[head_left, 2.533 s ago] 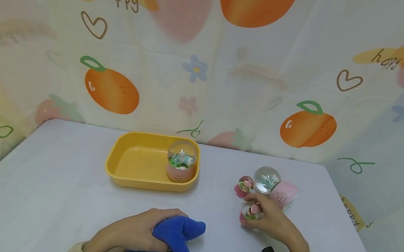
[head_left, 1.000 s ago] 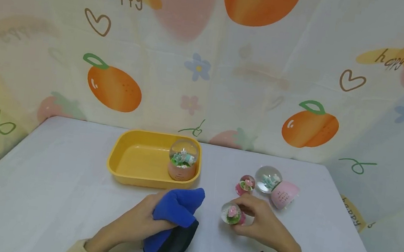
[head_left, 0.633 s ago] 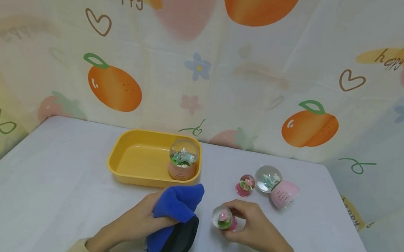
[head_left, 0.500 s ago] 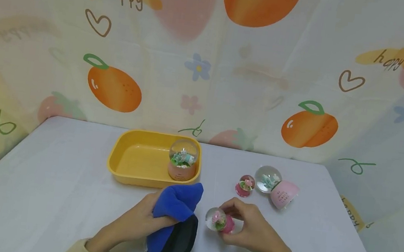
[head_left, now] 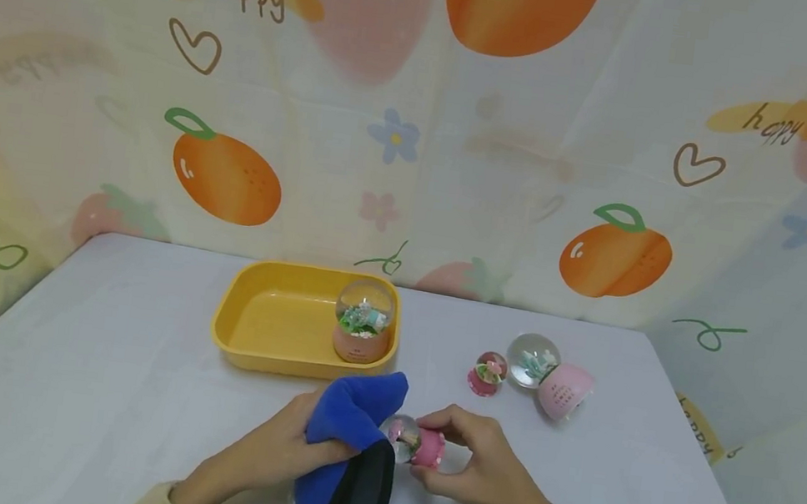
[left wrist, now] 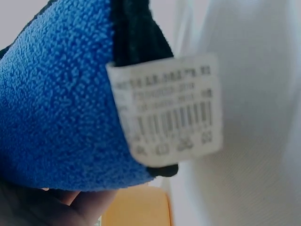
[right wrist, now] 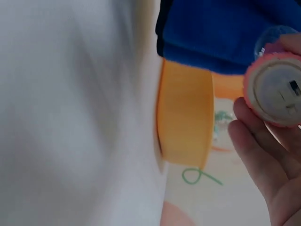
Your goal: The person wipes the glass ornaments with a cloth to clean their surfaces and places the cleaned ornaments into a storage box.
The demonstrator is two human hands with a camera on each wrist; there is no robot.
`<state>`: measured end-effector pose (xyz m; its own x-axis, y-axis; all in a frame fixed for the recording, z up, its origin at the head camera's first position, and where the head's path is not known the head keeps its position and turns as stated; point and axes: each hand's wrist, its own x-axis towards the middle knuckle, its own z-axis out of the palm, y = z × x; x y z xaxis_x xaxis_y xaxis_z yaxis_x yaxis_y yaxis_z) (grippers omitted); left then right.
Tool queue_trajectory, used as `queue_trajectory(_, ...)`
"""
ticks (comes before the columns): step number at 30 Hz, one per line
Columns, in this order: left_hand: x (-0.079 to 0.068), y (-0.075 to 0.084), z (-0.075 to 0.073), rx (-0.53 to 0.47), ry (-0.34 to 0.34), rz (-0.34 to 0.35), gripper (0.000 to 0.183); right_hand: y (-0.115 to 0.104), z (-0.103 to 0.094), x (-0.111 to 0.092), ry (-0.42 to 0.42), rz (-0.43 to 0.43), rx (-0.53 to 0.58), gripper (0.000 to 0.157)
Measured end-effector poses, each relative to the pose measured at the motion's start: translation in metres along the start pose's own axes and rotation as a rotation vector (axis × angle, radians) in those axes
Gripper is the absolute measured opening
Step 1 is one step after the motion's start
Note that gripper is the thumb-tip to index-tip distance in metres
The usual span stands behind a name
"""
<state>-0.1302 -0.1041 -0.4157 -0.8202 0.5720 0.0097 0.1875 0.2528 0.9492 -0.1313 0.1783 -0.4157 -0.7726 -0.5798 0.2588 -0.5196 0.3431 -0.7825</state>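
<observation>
In the head view my left hand (head_left: 290, 440) grips a blue cloth (head_left: 354, 406) with black edging; its white printed label (left wrist: 169, 110) fills the middle of the left wrist view. My right hand (head_left: 490, 469) pinches a small snow globe (head_left: 428, 448) by its pink base, thumb below and fingers above. The globe lies on its side, its clear ball pointing left and right at the cloth, which overlaps part of it. The right wrist view shows the underside of the base (right wrist: 280, 89), pale with a small dark switch.
A yellow tray (head_left: 261, 363) stands at the back, with a larger snow globe (head_left: 359, 343) upright at its right end. To the right are another small snow globe (head_left: 486, 376), upright, and a large one with a pink base (head_left: 565, 391) lying on its side.
My right hand has picked up the small snow globe, carried it left and tipped it over, bringing its ball to the cloth. My left hand has raised the cloth and moved it slightly forward.
</observation>
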Motion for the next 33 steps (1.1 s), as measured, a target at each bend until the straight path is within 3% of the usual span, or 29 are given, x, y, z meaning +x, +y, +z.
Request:
queue_trajectory(8,0.0,0.002,0.01,0.025,-0.03,-0.018,0.061,-0.004,0.013,0.002,0.039,-0.027,0.076,0.029)
queue_trajectory(16,0.001,0.001,0.015,0.033,0.064,0.012,0.069,-0.005,0.02,0.003,0.081,-0.039,0.19,0.03)
queue_trajectory(20,0.001,0.0,0.015,0.039,0.105,0.062,0.062,-0.005,0.021,0.003,0.094,-0.014,0.227,0.032)
queue_trajectory(24,-0.001,-0.001,0.013,0.047,0.141,0.157,0.05,-0.005,0.02,0.002,0.076,-0.009,0.256,0.032)
queue_trajectory(28,-0.002,-0.003,0.012,0.004,0.183,0.219,0.042,-0.006,0.016,0.001,0.046,0.001,0.288,0.032)
queue_trajectory(33,-0.003,-0.001,0.009,-0.061,0.171,0.178,0.04,-0.008,0.012,0.0,0.023,-0.022,0.324,0.034)
